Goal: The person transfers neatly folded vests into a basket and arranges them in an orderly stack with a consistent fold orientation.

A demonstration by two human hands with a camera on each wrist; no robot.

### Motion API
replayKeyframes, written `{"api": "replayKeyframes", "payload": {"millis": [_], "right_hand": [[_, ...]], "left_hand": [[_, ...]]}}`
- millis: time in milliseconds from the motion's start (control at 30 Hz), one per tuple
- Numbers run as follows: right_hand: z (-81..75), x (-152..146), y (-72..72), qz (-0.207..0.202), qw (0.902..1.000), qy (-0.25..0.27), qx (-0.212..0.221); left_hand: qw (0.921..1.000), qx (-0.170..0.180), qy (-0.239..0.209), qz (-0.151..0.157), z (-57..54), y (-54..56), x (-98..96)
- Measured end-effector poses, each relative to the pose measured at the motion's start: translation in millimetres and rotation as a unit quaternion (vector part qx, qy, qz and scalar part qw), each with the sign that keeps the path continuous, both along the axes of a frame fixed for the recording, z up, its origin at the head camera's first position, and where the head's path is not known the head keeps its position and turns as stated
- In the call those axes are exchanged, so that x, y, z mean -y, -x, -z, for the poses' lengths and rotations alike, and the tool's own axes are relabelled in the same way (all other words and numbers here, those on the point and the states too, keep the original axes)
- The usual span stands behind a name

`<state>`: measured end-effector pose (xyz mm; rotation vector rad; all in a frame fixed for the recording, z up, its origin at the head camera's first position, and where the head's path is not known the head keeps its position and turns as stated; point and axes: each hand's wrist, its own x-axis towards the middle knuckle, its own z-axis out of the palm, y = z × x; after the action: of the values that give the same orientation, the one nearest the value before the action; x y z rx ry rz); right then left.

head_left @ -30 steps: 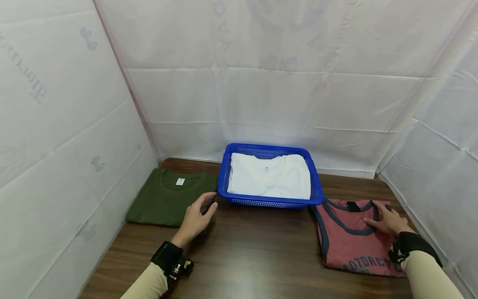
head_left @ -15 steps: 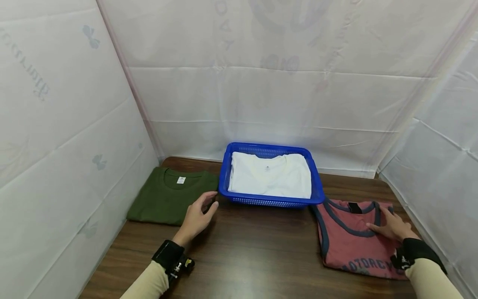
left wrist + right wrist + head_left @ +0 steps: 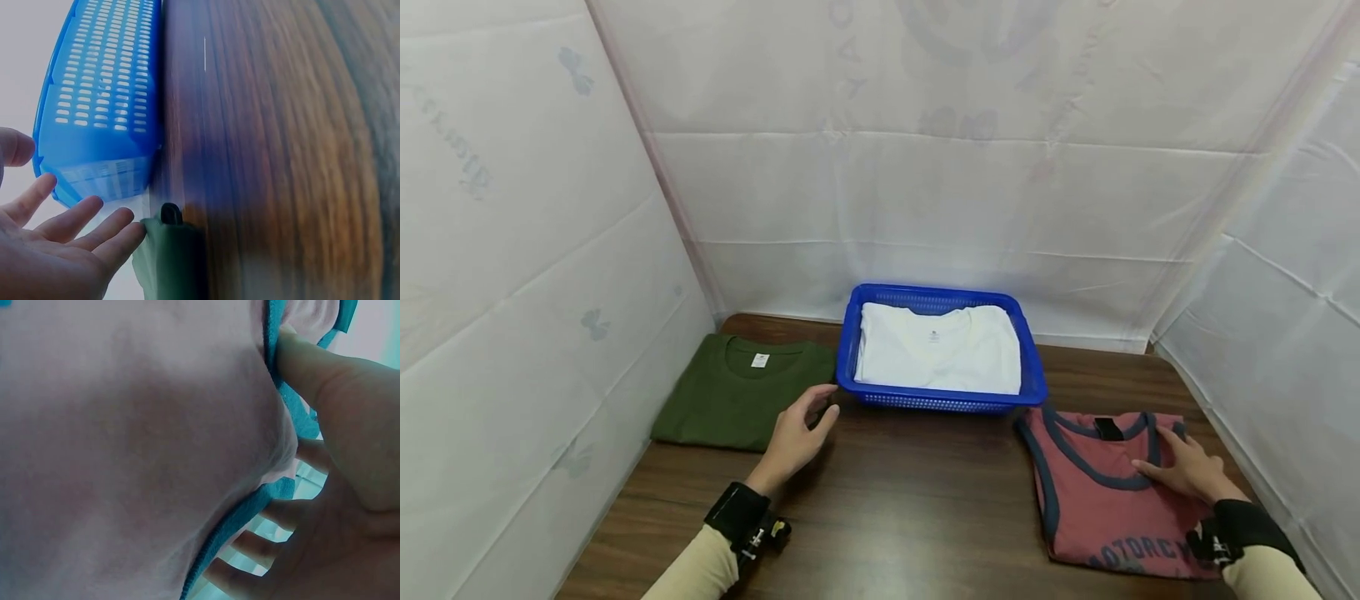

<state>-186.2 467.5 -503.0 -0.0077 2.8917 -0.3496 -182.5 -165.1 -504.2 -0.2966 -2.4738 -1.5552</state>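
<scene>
In the head view my left hand [image 3: 793, 437] hovers by the right edge of a folded green T-shirt [image 3: 741, 392], its fingers relaxed around nothing. The left wrist view shows those fingers near the basket's end and the T-shirt's folded edge. A folded red tank top [image 3: 1101, 492] with dark blue trim and printed lettering lies at the right. My right hand [image 3: 1191, 467] grips its right edge near the neckline. Up close, the thumb lies on the tank top's fabric [image 3: 144, 444] while the fingers pass behind its edge.
A blue plastic basket [image 3: 951, 401] stands at the back middle of the brown wooden table [image 3: 925, 508]. Inside it lies a folded white T-shirt [image 3: 936, 350]. White sheets [image 3: 925, 192] wall off the back and both sides.
The red tank top has slid slightly toward the front of the table, with my right hand moving along with it. My left hand has stayed in place.
</scene>
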Motion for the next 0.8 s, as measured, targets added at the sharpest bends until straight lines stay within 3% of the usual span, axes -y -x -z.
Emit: {"api": "replayKeyframes", "payload": {"millis": [267,600,800], "right_hand": [[-1.8,16.3,-6.1,-0.007,0.9998,0.006,-0.018],[-10.2,47.4,-12.8,-0.001,0.9992,0.027,0.029],[-15.1,68.6,-19.7,0.017,0.9977,0.026,0.060]], "left_hand": [[0.9999,0.006,-0.012,0.010,-1.6,-2.9,-6.5],[0.9996,0.027,0.004,0.010,2.5,-6.9,-13.2],[0.9992,0.026,0.013,0.026,6.3,-9.9,-17.8]]}}
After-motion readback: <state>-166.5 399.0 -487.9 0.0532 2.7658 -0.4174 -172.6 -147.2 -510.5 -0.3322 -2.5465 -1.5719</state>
